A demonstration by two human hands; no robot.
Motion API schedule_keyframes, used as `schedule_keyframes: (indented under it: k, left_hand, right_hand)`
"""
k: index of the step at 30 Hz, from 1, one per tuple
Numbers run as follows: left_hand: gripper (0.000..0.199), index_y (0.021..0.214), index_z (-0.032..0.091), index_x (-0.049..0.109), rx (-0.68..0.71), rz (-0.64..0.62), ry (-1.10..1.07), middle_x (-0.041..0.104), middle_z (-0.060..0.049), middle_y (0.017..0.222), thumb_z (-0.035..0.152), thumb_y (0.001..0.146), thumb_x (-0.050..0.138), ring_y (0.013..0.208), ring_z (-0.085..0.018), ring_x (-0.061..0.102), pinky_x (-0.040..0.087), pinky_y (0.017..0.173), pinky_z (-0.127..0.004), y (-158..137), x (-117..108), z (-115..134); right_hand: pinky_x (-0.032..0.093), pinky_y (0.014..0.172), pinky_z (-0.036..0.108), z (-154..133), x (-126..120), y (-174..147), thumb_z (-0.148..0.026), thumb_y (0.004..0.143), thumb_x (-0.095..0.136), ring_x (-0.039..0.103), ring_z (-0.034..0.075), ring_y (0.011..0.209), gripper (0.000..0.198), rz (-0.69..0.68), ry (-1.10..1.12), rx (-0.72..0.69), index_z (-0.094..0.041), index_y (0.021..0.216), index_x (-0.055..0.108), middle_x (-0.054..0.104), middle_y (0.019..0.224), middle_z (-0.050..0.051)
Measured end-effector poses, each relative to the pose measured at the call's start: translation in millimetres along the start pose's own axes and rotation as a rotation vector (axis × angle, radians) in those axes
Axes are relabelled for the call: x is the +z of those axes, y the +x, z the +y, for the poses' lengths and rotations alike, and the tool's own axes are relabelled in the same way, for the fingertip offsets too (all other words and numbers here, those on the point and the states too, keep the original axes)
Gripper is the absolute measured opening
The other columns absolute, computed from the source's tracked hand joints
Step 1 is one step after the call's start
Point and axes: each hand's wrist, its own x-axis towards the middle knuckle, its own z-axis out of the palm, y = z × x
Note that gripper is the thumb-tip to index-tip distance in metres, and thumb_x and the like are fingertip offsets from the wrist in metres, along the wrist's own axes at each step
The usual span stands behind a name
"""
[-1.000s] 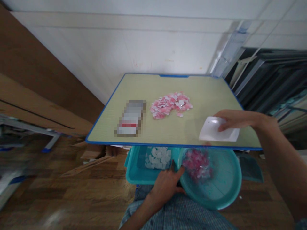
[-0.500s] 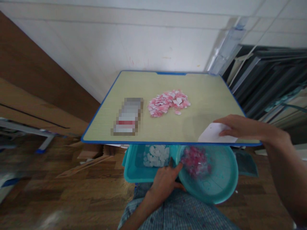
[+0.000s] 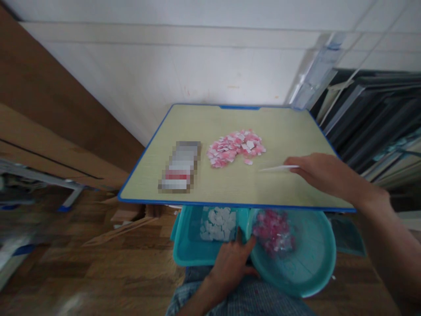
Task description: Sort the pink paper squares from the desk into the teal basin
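Observation:
My right hand (image 3: 315, 173) pinches a thin white card (image 3: 279, 168), seen nearly edge-on, above the right part of the board. Left of the card's tip, a pile of small pink and white flakes (image 3: 235, 148) lies on the pale yellow board (image 3: 226, 186) with a blue rim. My left hand (image 3: 233, 259) is below the board, its fingers spread where the rims of a teal tray (image 3: 184, 259) and a round teal basin (image 3: 304, 289) meet. White pieces (image 3: 219, 224) are in the tray. Pink pieces (image 3: 272, 230), some under shiny clear plastic, are in the basin.
A blurred-out phone-like object (image 3: 180, 166) lies on the board's left side. Behind the board is a white wall (image 3: 213, 70). Dark flat panels (image 3: 378, 103) lean at the right, and flattened cardboard (image 3: 125, 230) lies on the floor at left.
My right hand has moved slightly left and up over the board, and the card has turned from face-on to edge-on. My left hand keeps its place at the two rims. The view has shifted slightly.

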Motion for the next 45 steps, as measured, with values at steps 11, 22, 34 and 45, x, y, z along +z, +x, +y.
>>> schedule_keyframes:
  k: [11, 22, 34, 45]
  left_hand:
    - [0.091, 0.14, 0.031, 0.034, 0.0, -0.053, -0.056, 0.034, -0.018, 0.144, 0.05, 0.064, 0.08, 0.105, -0.035, 0.058, 0.048, 0.085, -0.043, -1.5, -5.6, -0.3]
    - [0.088, 0.136, 0.03, 0.039, 0.027, 0.035, -0.003, 0.041, -0.019, 0.139, 0.055, 0.062, 0.079, 0.1, -0.037, 0.061, 0.052, 0.078, -0.044, -0.3, 3.6, -1.8]
    - [0.085, 0.137, 0.031, 0.036, 0.019, -0.009, -0.007, 0.036, -0.017, 0.142, 0.056, 0.067, 0.076, 0.103, -0.035, 0.059, 0.049, 0.081, -0.042, -1.0, 0.5, -1.9]
    - [0.086, 0.139, 0.031, 0.035, 0.015, -0.056, -0.05, 0.034, -0.017, 0.144, 0.056, 0.067, 0.075, 0.106, -0.036, 0.057, 0.048, 0.084, -0.042, -0.4, -0.3, -2.4]
  right_hand:
    - [0.033, 0.058, 0.029, 2.3, 15.9, 40.3, -0.015, 0.09, 0.038, 0.064, 0.022, 0.079, 0.032, 0.114, -0.199, -0.094, -0.022, 0.106, 0.065, 0.069, 0.082, 0.009]
    - [0.037, 0.062, 0.032, -9.4, 2.9, 6.7, -0.011, 0.089, 0.038, 0.062, 0.022, 0.076, 0.032, 0.02, -0.165, -0.059, -0.022, 0.097, 0.067, 0.068, 0.081, 0.008]
    - [0.036, 0.061, 0.03, -10.9, 14.6, 9.7, -0.016, 0.088, 0.042, 0.063, 0.02, 0.074, 0.028, 0.019, -0.031, -0.121, -0.024, 0.094, 0.068, 0.069, 0.08, 0.005]
    - [0.035, 0.057, 0.031, 2.3, 7.5, 16.8, -0.024, 0.09, 0.042, 0.066, 0.025, 0.076, 0.03, -0.006, -0.082, -0.012, -0.027, 0.098, 0.07, 0.07, 0.078, 0.006]
